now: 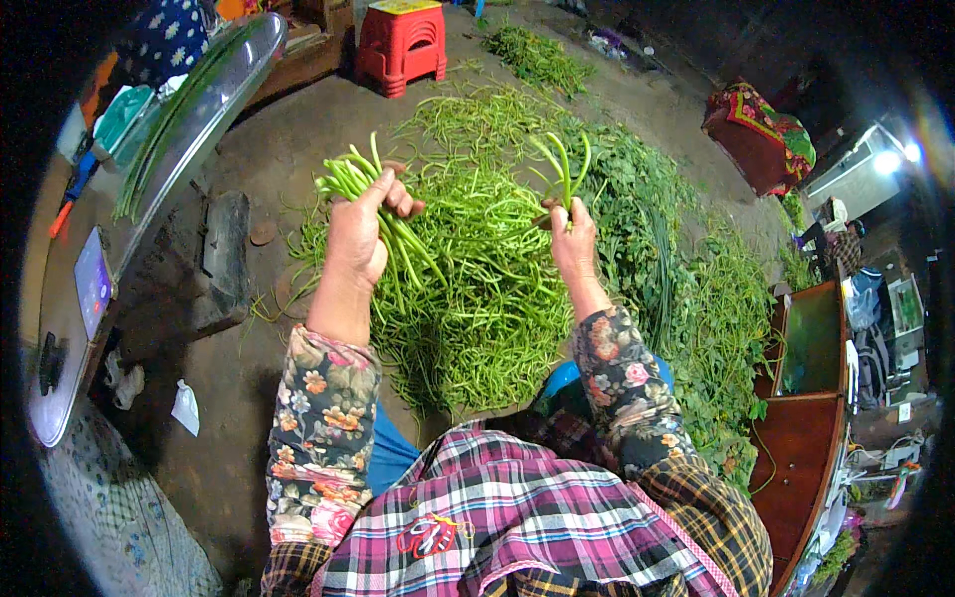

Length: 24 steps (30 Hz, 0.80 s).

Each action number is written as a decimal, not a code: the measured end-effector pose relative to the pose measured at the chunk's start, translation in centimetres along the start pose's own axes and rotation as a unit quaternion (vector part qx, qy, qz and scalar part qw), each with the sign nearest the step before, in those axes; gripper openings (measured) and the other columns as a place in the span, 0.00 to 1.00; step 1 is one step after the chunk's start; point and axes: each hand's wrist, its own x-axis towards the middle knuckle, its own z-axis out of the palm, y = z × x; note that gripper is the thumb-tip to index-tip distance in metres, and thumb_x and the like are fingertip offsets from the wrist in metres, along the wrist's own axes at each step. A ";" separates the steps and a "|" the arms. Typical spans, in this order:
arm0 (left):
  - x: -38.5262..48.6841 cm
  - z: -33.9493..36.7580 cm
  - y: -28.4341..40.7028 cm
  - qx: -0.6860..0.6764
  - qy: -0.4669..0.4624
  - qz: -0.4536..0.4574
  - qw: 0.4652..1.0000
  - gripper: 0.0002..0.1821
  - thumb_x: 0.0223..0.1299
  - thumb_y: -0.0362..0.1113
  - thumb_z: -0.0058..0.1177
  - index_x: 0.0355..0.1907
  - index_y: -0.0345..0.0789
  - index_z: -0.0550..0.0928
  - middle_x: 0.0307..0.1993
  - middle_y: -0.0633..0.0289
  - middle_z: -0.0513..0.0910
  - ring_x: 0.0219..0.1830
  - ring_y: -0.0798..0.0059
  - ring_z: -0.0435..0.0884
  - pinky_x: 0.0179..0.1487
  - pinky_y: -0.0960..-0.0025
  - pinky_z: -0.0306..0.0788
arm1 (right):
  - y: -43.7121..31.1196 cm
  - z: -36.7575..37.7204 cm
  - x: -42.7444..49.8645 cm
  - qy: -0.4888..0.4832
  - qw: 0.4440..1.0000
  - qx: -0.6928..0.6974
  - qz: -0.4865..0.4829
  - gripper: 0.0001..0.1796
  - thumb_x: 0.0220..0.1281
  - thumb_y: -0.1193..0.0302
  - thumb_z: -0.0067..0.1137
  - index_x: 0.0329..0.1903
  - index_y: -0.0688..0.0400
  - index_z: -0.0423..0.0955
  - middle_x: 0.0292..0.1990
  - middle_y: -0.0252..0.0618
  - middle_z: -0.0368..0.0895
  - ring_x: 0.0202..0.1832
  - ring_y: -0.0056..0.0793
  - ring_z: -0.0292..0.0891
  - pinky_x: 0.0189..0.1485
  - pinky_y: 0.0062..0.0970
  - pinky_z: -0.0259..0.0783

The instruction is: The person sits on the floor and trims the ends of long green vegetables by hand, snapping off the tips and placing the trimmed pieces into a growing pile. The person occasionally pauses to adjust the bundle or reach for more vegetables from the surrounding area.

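Observation:
My left hand (369, 216) is closed around a thick bundle of green plant stems (406, 246), whose ends stick out above and below the fist. To its right, my right hand (572, 227) pinches a few green stems (565, 168) between thumb and fingers, their tips pointing up. Beneath both hands a large heap of cut green stems (477, 321) is spread on the floor. Leafy green vines (634, 201) lie along the heap's right side.
Stacked red plastic stools (401, 48) stand at the top. A glass-topped table (201, 142) with long green stalks is at left, near a dark block (226, 239) on the floor. A wooden cabinet (802, 433) stands at right. A white plastic bag (185, 407) lies at lower left.

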 end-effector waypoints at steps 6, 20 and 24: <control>0.0 0.4 -0.9 0.000 -0.008 -0.031 0.999 0.08 0.74 0.34 0.48 0.43 0.31 0.78 0.24 0.70 0.69 0.26 0.78 0.71 0.40 0.66 0.77 | -5.7 -2.4 2.7 -0.137 0.985 0.101 0.016 0.09 0.76 0.69 0.44 0.47 0.60 0.72 0.21 0.32 0.74 0.21 0.20 0.70 0.26 0.25 0.66; -0.7 0.5 -1.5 0.026 0.044 -0.045 0.998 0.08 0.72 0.36 0.52 0.46 0.33 0.80 0.33 0.65 0.80 0.28 0.80 0.76 0.34 0.72 0.77 | -11.0 -0.6 -0.5 -0.204 0.967 0.149 0.022 0.09 0.75 0.67 0.51 0.45 0.60 0.73 0.26 0.31 0.72 0.28 0.18 0.67 0.31 0.24 0.65; -0.9 1.0 -1.3 0.017 0.065 -0.042 0.997 0.09 0.73 0.34 0.51 0.47 0.33 0.81 0.34 0.64 0.81 0.29 0.79 0.78 0.35 0.71 0.77 | -13.0 -0.9 -1.1 -0.217 0.964 0.151 -0.027 0.08 0.75 0.68 0.50 0.46 0.59 0.72 0.26 0.32 0.72 0.27 0.21 0.68 0.31 0.26 0.66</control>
